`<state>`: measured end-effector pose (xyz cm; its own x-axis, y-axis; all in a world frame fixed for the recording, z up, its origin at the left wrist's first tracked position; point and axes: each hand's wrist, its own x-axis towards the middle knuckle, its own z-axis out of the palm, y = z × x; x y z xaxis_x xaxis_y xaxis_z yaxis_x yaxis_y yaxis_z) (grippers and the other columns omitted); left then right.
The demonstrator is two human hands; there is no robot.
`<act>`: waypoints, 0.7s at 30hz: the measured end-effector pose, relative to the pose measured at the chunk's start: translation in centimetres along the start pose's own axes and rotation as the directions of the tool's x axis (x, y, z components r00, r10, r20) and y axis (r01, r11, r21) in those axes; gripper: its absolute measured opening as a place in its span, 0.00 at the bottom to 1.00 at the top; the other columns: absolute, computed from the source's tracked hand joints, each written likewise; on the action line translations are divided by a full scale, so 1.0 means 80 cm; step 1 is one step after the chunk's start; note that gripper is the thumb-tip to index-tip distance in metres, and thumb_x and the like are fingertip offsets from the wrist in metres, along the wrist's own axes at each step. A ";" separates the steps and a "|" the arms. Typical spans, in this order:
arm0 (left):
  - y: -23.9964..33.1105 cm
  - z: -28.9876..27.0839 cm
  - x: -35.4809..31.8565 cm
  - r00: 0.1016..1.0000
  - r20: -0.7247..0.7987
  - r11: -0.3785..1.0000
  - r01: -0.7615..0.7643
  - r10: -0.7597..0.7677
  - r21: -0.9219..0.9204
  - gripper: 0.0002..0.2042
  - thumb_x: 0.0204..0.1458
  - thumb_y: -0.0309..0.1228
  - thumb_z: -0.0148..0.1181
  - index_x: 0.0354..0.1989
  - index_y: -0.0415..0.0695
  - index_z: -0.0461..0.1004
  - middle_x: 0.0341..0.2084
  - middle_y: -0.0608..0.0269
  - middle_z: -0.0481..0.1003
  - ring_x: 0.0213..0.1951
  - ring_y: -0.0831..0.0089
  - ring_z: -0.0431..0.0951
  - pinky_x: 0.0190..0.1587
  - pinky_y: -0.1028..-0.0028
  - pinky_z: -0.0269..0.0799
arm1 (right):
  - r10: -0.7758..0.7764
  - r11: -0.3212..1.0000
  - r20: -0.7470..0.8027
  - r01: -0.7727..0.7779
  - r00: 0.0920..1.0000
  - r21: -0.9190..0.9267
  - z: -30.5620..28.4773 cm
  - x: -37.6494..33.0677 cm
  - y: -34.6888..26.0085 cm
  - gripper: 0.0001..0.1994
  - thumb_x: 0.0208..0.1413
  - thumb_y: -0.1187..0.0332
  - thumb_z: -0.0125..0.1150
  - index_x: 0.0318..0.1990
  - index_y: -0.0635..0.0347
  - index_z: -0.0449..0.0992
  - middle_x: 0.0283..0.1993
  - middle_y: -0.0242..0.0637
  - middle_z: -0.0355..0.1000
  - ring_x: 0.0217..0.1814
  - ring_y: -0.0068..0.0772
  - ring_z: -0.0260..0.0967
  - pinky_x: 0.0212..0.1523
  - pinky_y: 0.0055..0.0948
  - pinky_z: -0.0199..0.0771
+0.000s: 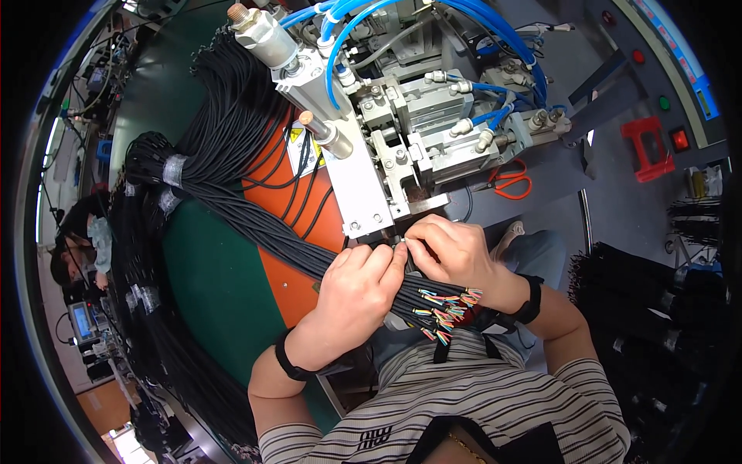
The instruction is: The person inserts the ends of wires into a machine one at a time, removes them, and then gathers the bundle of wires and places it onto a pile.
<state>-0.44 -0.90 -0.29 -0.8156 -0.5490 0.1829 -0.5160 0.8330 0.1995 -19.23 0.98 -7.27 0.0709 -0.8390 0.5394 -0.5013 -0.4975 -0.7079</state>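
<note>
My left hand and my right hand meet at the front edge of a metal pneumatic machine. Thumbs and forefingers of both are pinched together around something small, mostly hidden by the fingertips. A bundle of black cables runs from the left, passes beneath my hands and ends over my lap. Its stripped ends show thin coloured wires, fanned out below my right wrist. Each wrist wears a black band. Just above the fingertips sits the machine's pale front plate.
Blue air hoses arch over the machine. Orange-handled scissors lie right of it. More black cable bundles cover the green and orange table at left; others hang at right. A red bracket lies farther right. Another person is far left.
</note>
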 end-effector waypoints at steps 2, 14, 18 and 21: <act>0.000 0.000 0.000 1.000 -0.001 1.000 -0.005 0.005 0.004 0.20 0.45 0.25 0.59 0.49 0.34 0.77 0.30 0.63 0.70 0.32 0.68 0.71 0.37 0.69 0.70 | -0.012 1.000 -0.008 0.012 1.000 0.001 0.001 0.001 -0.002 0.06 0.52 0.77 0.65 0.36 0.63 0.75 0.30 0.39 0.75 0.24 0.41 0.74 0.24 0.33 0.73; 0.002 -0.001 0.001 1.000 0.005 0.999 -0.009 0.009 0.037 0.19 0.45 0.25 0.59 0.48 0.34 0.77 0.30 0.62 0.70 0.32 0.68 0.71 0.36 0.70 0.69 | 0.087 0.976 0.212 -0.040 0.973 -0.213 -0.015 0.007 -0.013 0.05 0.54 0.74 0.65 0.36 0.63 0.76 0.31 0.39 0.75 0.26 0.43 0.75 0.25 0.34 0.73; 0.004 -0.006 0.011 0.999 0.041 0.998 0.011 -0.014 0.065 0.19 0.45 0.25 0.58 0.48 0.35 0.77 0.32 0.61 0.70 0.32 0.67 0.71 0.36 0.70 0.69 | 0.115 0.961 0.245 -0.046 0.963 -0.271 -0.018 0.004 0.007 0.04 0.54 0.74 0.64 0.35 0.62 0.76 0.31 0.38 0.75 0.26 0.41 0.75 0.24 0.34 0.74; 0.002 -0.004 0.007 0.999 0.030 0.998 0.021 -0.023 0.056 0.19 0.45 0.25 0.58 0.48 0.36 0.77 0.32 0.61 0.70 0.33 0.67 0.72 0.37 0.70 0.69 | 0.213 0.976 0.144 -0.217 0.966 0.018 -0.015 0.003 0.002 0.03 0.53 0.73 0.65 0.34 0.61 0.77 0.30 0.39 0.75 0.26 0.42 0.75 0.24 0.34 0.74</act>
<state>-0.93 -1.08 0.14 -0.8111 -0.5656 0.1490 -0.5470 0.8237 0.1493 -20.31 0.93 -6.72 0.0863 -0.9484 0.3050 -0.4892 -0.3071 -0.8164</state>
